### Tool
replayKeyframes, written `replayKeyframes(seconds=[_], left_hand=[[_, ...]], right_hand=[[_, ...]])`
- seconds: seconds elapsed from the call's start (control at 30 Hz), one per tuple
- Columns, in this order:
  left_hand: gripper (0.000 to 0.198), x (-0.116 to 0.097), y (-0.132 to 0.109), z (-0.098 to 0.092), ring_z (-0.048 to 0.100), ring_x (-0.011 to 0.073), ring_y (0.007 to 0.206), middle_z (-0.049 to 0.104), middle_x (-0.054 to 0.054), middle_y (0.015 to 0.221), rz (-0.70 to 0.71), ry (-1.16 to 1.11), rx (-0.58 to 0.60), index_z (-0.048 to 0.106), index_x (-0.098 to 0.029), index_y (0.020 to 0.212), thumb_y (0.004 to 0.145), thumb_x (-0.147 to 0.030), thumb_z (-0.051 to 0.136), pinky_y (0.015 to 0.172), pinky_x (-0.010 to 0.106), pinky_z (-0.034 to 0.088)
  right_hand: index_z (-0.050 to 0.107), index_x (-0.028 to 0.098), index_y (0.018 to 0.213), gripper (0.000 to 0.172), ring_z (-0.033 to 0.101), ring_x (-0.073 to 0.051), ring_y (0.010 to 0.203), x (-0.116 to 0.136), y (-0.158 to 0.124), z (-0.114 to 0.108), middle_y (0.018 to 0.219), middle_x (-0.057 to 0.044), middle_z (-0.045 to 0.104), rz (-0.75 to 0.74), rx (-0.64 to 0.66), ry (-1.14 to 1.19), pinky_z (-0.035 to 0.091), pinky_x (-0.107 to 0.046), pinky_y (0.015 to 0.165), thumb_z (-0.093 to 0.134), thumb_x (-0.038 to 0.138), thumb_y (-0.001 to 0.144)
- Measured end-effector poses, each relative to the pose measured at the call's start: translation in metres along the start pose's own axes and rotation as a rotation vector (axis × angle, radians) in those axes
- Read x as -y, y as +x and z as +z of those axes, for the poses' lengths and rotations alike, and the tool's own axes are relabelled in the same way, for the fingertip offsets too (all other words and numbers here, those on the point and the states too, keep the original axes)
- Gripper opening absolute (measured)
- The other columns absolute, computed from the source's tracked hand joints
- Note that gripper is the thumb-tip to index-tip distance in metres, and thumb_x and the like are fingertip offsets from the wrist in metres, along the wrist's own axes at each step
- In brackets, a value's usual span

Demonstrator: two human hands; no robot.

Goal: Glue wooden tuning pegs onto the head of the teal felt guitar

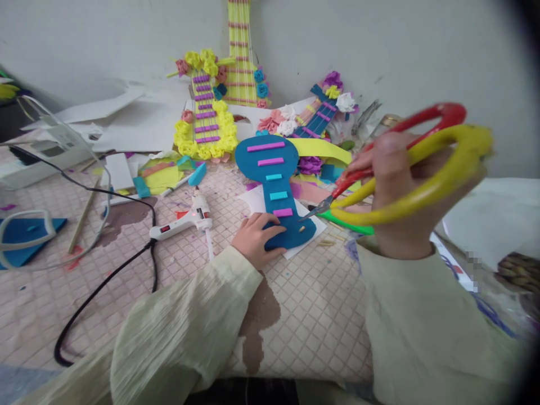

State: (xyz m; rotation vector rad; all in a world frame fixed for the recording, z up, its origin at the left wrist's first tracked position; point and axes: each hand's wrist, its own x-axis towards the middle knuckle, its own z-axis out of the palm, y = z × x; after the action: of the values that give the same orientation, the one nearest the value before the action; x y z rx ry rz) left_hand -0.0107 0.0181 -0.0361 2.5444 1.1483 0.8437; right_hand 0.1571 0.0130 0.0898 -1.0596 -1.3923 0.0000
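Resting, fingers loosely spread and clasping nothing, the left hand (pixel 256 239) is touching the near lobe of the blue cutout (pixel 276 186), while the right hand (pixel 396 197), farther off, is gripping the scissors (pixel 343 184) by their handles. The cutout is lying on white paper (pixel 248 198) to the left of that grip, its long axis running near to far, and the scissors' tips are slanting down-left toward its near lobe, contact being unclear.
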Motion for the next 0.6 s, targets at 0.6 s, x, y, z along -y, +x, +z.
replayKeyframes(seconds=[0.6], left_hand=[[0.044, -0.003, 0.000, 0.005, 0.046, 0.0299, 0.102, 0.056, 0.010, 0.110, -0.068, -0.026, -0.002, 0.062, -0.019, 0.102, 0.063, -0.039, 0.067, 0.082, 0.049, 0.036]], right_hand=[[0.067, 0.024, 0.083, 0.019, 0.063, -0.016, 0.054, 0.032, -0.011, -0.072, 0.069, -0.003, 0.066, 0.384, 0.329, -0.036, 0.052, -0.029, 0.047, 0.071, 0.031, 0.066]])
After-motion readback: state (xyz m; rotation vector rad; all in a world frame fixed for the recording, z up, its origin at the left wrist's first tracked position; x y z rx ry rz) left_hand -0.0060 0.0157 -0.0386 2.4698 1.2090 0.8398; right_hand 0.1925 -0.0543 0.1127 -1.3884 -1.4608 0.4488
